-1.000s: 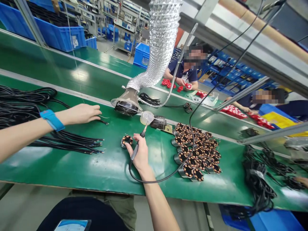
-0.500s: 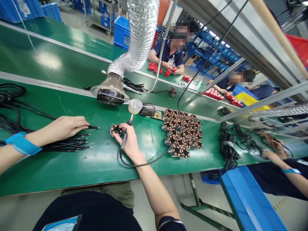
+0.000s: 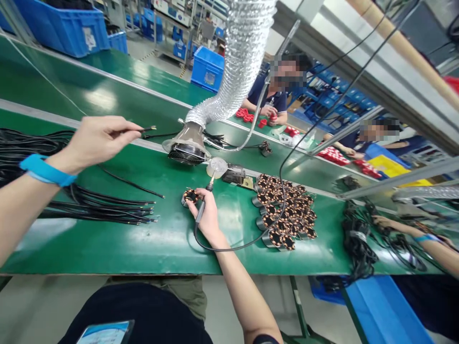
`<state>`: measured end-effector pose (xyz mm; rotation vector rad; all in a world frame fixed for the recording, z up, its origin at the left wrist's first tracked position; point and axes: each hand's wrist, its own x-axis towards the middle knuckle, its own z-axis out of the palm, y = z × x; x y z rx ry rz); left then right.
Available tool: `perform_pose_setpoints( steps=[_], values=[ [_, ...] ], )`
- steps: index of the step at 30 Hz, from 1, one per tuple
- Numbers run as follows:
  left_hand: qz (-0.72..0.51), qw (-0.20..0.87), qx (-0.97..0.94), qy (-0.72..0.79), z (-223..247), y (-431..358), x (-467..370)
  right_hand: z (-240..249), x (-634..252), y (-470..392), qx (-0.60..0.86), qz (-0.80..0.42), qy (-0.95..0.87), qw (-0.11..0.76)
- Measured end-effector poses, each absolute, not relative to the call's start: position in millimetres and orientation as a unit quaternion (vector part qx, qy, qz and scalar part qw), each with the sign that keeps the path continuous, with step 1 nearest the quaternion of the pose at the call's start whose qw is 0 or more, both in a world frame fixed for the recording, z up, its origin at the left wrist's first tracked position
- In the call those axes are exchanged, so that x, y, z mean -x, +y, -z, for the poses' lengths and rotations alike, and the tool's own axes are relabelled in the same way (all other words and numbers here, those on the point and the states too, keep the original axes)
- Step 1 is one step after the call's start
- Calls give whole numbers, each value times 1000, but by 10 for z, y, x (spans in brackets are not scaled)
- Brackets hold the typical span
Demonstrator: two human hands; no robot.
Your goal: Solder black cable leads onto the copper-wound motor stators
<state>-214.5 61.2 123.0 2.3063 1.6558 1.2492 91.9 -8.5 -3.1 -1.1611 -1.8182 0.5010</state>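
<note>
Pinched in my left hand [image 3: 103, 138] is a black cable [image 3: 148, 128], its stripped wire ends poking out past my fingertips above the bench. More black cables [image 3: 118, 210] lie bundled below that hand, their bare tips facing right. My right hand [image 3: 208, 215] grips a soldering iron [image 3: 201, 210], whose tip points up at a round, pale translucent pot [image 3: 217, 167]. The same hand's thumb and fingers also hold a copper-wound motor stator [image 3: 189, 197] on the green bench. A dark fan-type extractor hood [image 3: 188, 148] hangs just behind.
Several stators [image 3: 287, 210] stand grouped right of my right arm, with the iron's cord crossing them. A silver duct [image 3: 244, 57] comes down from above. Coiled black cables [image 3: 358, 239] lie near a co-worker's arm [image 3: 437, 243]. Across the bench a person handles red parts [image 3: 245, 114].
My left hand has lifted up and away from the cable bundle, carrying one cable end. The right hand still holds the iron and stator. The whole view has shifted.
</note>
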Motion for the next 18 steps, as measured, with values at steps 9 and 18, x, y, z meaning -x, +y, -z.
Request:
perform_pose_setpoints(
  steps=[9,18],
  values=[
    [-62,262,-844,463,-704,540,1966,32,-744,-33,485,-203,-722,450],
    [-85,237,-881,401,-246,601,1947,153,-725,-72,490,-201,-702,476]
  ],
)
